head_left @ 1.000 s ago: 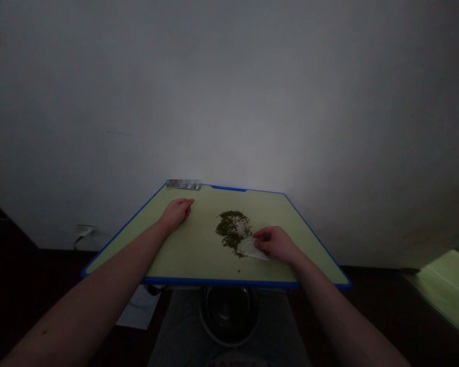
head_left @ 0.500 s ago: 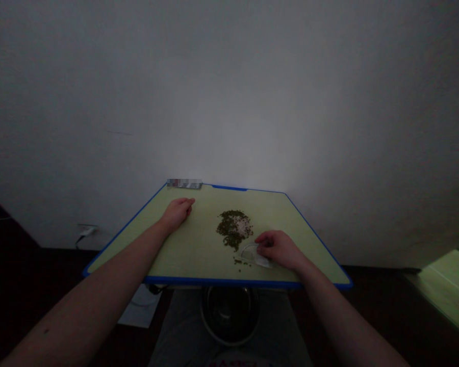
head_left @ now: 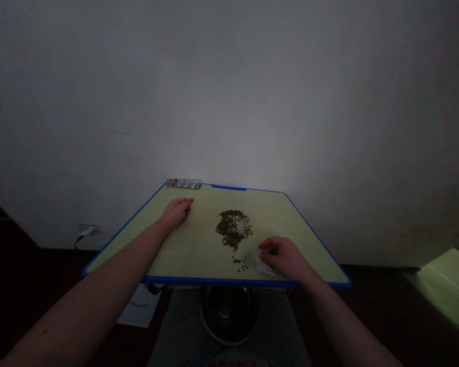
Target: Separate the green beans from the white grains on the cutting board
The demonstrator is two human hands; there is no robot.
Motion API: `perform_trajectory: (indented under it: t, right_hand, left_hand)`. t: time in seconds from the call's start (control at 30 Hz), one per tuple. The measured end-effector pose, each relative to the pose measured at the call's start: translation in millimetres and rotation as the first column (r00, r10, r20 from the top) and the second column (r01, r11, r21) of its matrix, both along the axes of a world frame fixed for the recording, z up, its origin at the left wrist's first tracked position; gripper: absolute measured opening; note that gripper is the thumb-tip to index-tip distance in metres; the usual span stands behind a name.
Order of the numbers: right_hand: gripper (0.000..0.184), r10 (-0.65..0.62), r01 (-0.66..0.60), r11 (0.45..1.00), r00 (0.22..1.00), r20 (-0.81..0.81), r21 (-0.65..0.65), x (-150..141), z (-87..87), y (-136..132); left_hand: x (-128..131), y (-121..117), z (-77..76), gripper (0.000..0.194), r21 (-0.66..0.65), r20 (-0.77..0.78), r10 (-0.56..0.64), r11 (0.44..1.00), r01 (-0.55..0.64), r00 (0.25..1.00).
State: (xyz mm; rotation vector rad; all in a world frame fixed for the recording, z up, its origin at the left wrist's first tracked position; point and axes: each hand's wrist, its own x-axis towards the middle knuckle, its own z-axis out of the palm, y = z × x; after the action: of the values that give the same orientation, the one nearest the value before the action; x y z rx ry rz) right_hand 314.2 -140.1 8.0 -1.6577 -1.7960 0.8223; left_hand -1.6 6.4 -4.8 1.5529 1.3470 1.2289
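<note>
My left hand [head_left: 177,214] rests on the left side of the pale yellow board [head_left: 199,255], loosely curled into a fist with nothing visible in it. A clear plastic piece with a curved rim [head_left: 257,260] is pinched in the fingers of my right hand [head_left: 282,256], close to the board's near edge; its exact kind is hard to make out. Beyond it lies a spread pile of small green beans [head_left: 229,232], with a patch of whitish grains [head_left: 240,226] on its right side. Several loose beans [head_left: 241,267] lie by the plastic piece's left edge.
Blue trim [head_left: 214,280] edges the board. A flat blurred object [head_left: 184,183] lies at its far left corner. Below the near edge, a dark metal bowl [head_left: 229,313] sits on my lap. A plain wall [head_left: 229,102] stands behind; a plug with a cable [head_left: 86,233] is at lower left.
My right hand has drawn the plastic piece slightly toward me and to the right, away from the pile. Some loose beans near its rim have shifted. The left hand stays put.
</note>
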Motion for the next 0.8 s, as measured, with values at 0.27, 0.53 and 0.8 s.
perform_trajectory:
  t: [0.27, 0.53, 0.8]
  right_hand:
    - [0.022, -0.112, 0.11, 0.993, 0.993, 0.034, 0.05, 10, -4.5, 3]
    - [0.021, -0.253, 0.259, 0.965, 0.962, -0.107, 0.048, 25, -3.1, 11]
    - [0.019, -0.194, 0.195, 0.973, 0.981, -0.021, 0.121, 12, -9.4, 14]
  left_hand:
    - [-1, 0, 0.5, 0.037, -0.007, -0.023, 0.0, 1.0, 0.0, 1.0]
    - [0, -2, 2.5, 0.041, -0.005, -0.031, 0.008, 1.0, -0.008, 0.999]
    - [3, -8, 9.2, 0.04, -0.016, -0.021, -0.011, 1.0, 0.01, 1.0]
